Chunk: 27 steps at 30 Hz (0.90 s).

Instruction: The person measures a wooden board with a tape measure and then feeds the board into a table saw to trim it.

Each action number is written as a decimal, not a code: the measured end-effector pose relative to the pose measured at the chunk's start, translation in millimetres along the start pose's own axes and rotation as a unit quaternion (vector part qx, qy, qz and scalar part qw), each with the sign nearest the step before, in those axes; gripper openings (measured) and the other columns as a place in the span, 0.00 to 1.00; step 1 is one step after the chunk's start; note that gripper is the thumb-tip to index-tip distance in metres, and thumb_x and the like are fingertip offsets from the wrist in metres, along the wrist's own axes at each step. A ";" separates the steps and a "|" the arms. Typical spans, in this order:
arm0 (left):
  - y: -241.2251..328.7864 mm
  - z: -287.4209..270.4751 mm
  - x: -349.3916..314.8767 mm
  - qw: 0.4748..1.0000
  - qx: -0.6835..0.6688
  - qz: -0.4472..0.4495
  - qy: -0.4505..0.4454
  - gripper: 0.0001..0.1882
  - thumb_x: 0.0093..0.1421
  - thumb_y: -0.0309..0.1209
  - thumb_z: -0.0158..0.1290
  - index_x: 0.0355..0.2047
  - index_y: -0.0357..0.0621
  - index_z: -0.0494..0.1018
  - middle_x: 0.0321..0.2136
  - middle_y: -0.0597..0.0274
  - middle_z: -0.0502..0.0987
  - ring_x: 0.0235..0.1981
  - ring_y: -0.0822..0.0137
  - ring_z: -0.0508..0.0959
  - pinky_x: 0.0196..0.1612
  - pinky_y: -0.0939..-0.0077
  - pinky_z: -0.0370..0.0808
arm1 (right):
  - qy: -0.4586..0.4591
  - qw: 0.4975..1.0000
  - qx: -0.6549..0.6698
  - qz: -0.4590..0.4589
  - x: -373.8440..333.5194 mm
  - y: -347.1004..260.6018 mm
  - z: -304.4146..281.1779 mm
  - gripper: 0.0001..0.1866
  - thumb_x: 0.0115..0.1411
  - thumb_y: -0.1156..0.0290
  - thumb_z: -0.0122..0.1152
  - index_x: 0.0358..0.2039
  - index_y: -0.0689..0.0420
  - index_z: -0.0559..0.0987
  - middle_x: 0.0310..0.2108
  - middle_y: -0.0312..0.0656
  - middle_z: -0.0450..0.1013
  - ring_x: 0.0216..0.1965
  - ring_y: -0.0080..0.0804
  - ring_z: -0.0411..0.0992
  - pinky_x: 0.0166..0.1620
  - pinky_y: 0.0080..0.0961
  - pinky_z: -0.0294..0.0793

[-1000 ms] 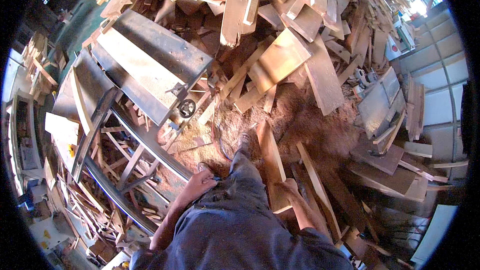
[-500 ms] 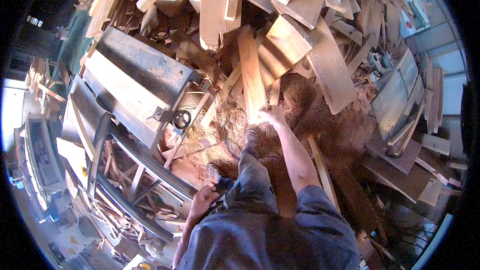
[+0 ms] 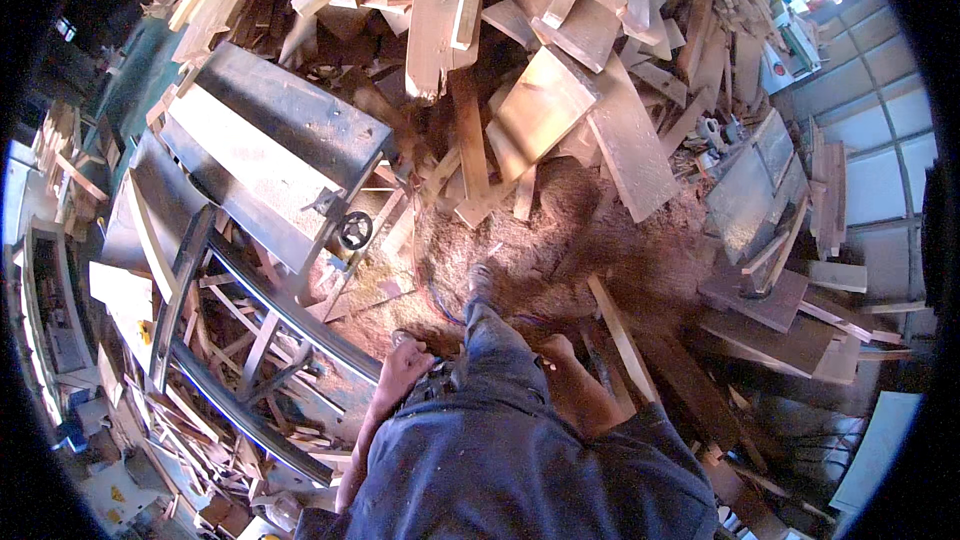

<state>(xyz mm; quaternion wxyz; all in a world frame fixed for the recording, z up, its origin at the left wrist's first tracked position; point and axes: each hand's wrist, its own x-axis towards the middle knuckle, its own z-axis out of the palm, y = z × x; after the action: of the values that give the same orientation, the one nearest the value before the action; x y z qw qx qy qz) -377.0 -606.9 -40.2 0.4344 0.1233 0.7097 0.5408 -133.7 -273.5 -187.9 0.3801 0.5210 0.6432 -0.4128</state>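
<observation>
My left hand [image 3: 404, 367] hangs beside my left thigh, its fingers loosely bent and apart, with nothing visible in them. My right hand [image 3: 556, 350] is close to my right thigh; its fingers are blurred and partly hidden. Ahead of both hands, a narrow wooden board [image 3: 468, 130] lies at the near edge of a large offcut pile, touched by neither hand. To its right rest a wide pale board [image 3: 545, 105] and a long board [image 3: 632, 145] that slopes down onto the sawdust [image 3: 520, 250].
A machine with a long metal bed [image 3: 290, 105] and black handwheel [image 3: 356, 230] stands at left. Curved dark rails [image 3: 270, 290] run nearer me, with scrap strips below. Dark boards [image 3: 770, 300] are stacked at right. A loose batten [image 3: 622, 335] lies near my right arm.
My right hand has let go of the narrow board and drawn back to my thigh. That board now lies against the pile. My left hand stays near my thigh.
</observation>
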 end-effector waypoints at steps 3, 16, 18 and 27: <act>31.5 3.6 0.4 0.998 0.063 0.015 -0.019 0.19 0.58 0.35 0.60 0.43 0.33 0.72 0.33 0.57 0.77 0.37 0.70 0.76 0.41 0.73 0.74 | 0.087 0.970 -0.157 -0.167 19.7 55.0 17.8 0.15 0.48 0.58 0.65 0.18 0.58 0.80 0.17 0.46 0.73 0.20 0.38 0.75 0.25 0.31 0.74; 30.8 24.0 24.0 1.000 0.021 0.011 -0.016 0.14 0.58 0.32 0.59 0.40 0.35 0.71 0.32 0.58 0.76 0.36 0.71 0.76 0.40 0.72 0.74 | 0.258 0.878 -0.139 -0.379 -5.1 -116.5 -120.2 0.19 0.47 0.56 0.65 0.17 0.58 0.71 0.19 0.48 0.64 0.26 0.46 0.71 0.29 0.42 0.65; 40.3 31.9 29.9 1.000 -0.025 -0.005 0.004 0.14 0.58 0.31 0.59 0.40 0.35 0.72 0.31 0.58 0.76 0.35 0.70 0.76 0.40 0.72 0.73 | 0.284 0.902 -0.114 -0.305 12.0 -158.9 -161.6 0.20 0.47 0.57 0.65 0.17 0.59 0.70 0.20 0.49 0.66 0.25 0.46 0.70 0.31 0.42 0.66; 55.0 86.2 -2.6 0.921 -0.224 -0.250 0.196 0.05 0.57 0.25 0.55 0.31 0.40 0.71 0.28 0.66 0.72 0.30 0.75 0.70 0.33 0.77 0.67 | 0.423 0.853 -0.128 -0.278 63.9 -358.6 -422.4 0.43 0.53 0.47 0.64 0.60 0.67 0.64 0.52 0.63 0.69 0.53 0.56 0.71 0.53 0.44 0.71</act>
<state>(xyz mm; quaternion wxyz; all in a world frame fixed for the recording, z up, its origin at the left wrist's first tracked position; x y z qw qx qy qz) -327.0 -530.5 6.0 0.4245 -0.2673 0.6485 0.5726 -522.2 99.2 -41.8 0.0043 0.3916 0.9070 -0.1548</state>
